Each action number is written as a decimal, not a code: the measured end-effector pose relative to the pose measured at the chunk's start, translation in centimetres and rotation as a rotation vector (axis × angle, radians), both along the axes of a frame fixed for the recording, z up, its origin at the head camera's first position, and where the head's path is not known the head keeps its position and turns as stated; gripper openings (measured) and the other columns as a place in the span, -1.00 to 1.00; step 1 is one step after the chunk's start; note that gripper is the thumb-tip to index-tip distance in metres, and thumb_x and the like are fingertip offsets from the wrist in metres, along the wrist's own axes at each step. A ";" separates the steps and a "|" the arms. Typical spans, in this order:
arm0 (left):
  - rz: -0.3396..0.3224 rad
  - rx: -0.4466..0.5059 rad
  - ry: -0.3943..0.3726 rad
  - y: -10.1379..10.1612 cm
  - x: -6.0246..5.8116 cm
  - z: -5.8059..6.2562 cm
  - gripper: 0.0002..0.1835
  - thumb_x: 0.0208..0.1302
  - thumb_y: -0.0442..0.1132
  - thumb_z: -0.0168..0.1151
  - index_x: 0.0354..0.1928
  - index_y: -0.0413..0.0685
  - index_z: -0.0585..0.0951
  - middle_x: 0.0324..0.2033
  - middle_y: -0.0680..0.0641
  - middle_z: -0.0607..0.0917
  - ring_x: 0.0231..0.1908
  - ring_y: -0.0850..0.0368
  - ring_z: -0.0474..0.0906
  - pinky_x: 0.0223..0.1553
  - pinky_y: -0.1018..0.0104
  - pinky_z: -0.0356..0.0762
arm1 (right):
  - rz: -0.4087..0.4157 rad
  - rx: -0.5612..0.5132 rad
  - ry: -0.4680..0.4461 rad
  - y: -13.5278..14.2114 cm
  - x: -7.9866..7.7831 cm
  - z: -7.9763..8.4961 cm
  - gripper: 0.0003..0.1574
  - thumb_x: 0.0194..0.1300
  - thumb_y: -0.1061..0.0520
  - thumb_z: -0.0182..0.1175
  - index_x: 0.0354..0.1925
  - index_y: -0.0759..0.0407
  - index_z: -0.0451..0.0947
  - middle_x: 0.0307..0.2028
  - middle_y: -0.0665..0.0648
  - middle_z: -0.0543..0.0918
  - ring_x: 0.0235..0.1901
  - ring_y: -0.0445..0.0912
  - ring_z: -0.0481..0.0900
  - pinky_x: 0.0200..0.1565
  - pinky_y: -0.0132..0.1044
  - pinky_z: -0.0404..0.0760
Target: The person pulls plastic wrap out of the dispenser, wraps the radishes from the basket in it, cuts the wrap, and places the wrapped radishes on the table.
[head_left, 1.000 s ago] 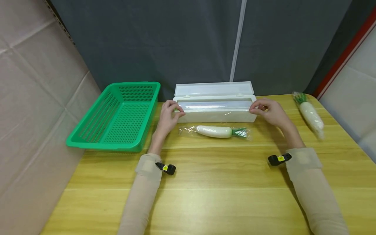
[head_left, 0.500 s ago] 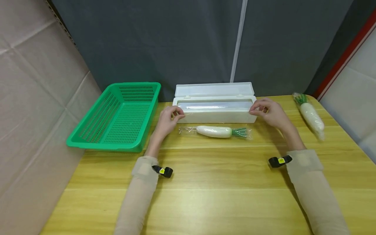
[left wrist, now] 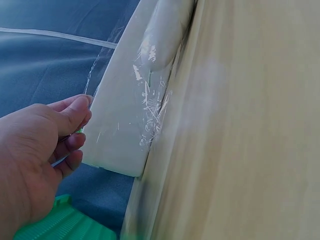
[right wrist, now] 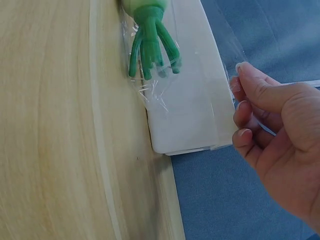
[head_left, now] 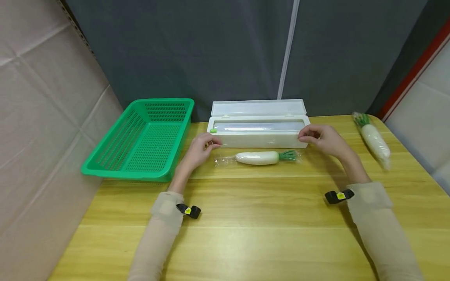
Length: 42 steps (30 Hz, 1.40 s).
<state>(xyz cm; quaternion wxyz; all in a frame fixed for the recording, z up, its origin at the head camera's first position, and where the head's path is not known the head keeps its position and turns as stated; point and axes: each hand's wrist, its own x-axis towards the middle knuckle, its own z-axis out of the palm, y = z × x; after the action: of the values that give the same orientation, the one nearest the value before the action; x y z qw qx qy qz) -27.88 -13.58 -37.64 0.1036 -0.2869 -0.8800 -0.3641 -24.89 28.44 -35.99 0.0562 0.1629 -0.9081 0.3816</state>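
Note:
A white cling film dispenser [head_left: 260,141] stands at the back of the table with its lid [head_left: 258,107] raised. A film roll [head_left: 258,127] shows through its opening, and a green slider [head_left: 213,131] sits at the left end. My left hand [head_left: 200,149] pinches clear cling film [left wrist: 90,72] between thumb and fingers, just in front of the dispenser's left end. At the right end, my right hand [head_left: 325,141] pinches the film's other side, thumb against curled fingers. In front of the dispenser lies a white radish [head_left: 258,157] with green stalks, wrapped in clear film.
A green plastic basket [head_left: 161,171] stands to the left of the dispenser. Another film-wrapped white radish [head_left: 375,140] lies near the table's right edge. A dark curtain [head_left: 183,50] hangs behind the table [head_left: 260,234].
My left hand has moved down and toward me from the dispenser's left end, bringing the green slider into view. My right hand has shifted only slightly and keeps its pinch.

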 end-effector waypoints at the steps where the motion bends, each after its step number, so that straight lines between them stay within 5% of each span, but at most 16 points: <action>1: -0.003 -0.006 -0.007 0.0 0.1 0.0 -0.94 0.33 -0.38 0.33 -0.22 -0.18 0.75 -0.25 -0.10 0.72 -0.24 0.00 0.51 -0.14 0.16 0.47 | 0.007 -0.003 -0.001 0.0 0.0 0.0 -0.88 0.44 0.19 0.25 -0.16 0.21 0.69 -0.29 0.22 0.68 -0.37 0.11 0.48 -0.38 -0.37 0.42; 9: -0.053 -0.031 -0.015 -0.2 0.6 0.0 -0.94 0.33 -0.38 0.32 -0.23 -0.16 0.74 -0.21 -0.08 0.73 -0.19 0.02 0.53 -0.11 0.15 0.50 | 0.068 0.023 0.033 0.3 0.7 0.1 -0.86 0.44 0.24 0.23 -0.14 0.23 0.72 -0.24 0.19 0.71 -0.38 0.01 0.50 -0.36 -0.43 0.46; 23: -0.099 -0.084 -0.066 -0.4 1.6 0.2 -0.93 0.34 -0.35 0.31 -0.18 -0.13 0.73 -0.20 -0.04 0.72 -0.15 0.08 0.55 -0.07 0.19 0.52 | 0.045 0.081 -0.016 0.4 1.1 -0.6 -0.88 0.43 0.26 0.23 -0.18 0.15 0.71 -0.25 0.12 0.70 -0.32 -0.06 0.48 -0.27 -0.40 0.42; 42: -0.206 -0.161 -0.084 -0.5 2.3 0.2 -0.85 0.33 -0.46 0.29 -0.17 -0.09 0.73 -0.22 0.01 0.70 -0.13 0.11 0.54 -0.02 0.22 0.54 | 0.284 0.053 0.009 0.9 1.2 -1.2 -0.78 0.43 0.35 0.17 -0.11 0.16 0.71 -0.17 0.10 0.72 -0.26 -0.07 0.58 -0.23 -0.46 0.50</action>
<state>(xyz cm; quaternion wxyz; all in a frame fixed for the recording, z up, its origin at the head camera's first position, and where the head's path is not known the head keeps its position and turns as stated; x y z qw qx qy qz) -25.55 -14.12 -37.43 0.0051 -0.3677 -0.8758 -0.3126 -23.69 29.34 -37.21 0.0014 0.2932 -0.8854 0.3608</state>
